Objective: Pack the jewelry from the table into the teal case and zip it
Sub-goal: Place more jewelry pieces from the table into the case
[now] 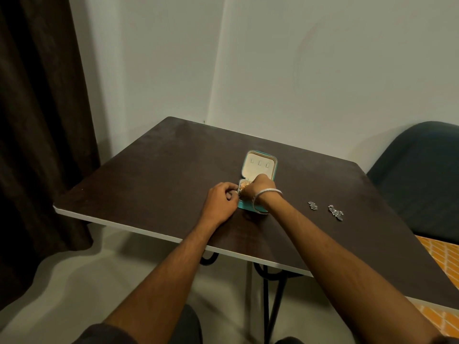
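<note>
The teal case lies open on the dark table, its cream-lined lid flat toward the wall. A gold piece of jewelry sits in the near half of the case. My right hand is curled over that half with its fingers on the gold piece. My left hand presses against the case's left edge, fingers bent. Two silver ornaments lie loose on the table to the right, one nearer the case and one further out.
A dark teal chair stands at the table's right side. A dark curtain hangs on the left. An orange patterned cloth lies at the lower right. The wall runs close behind the table.
</note>
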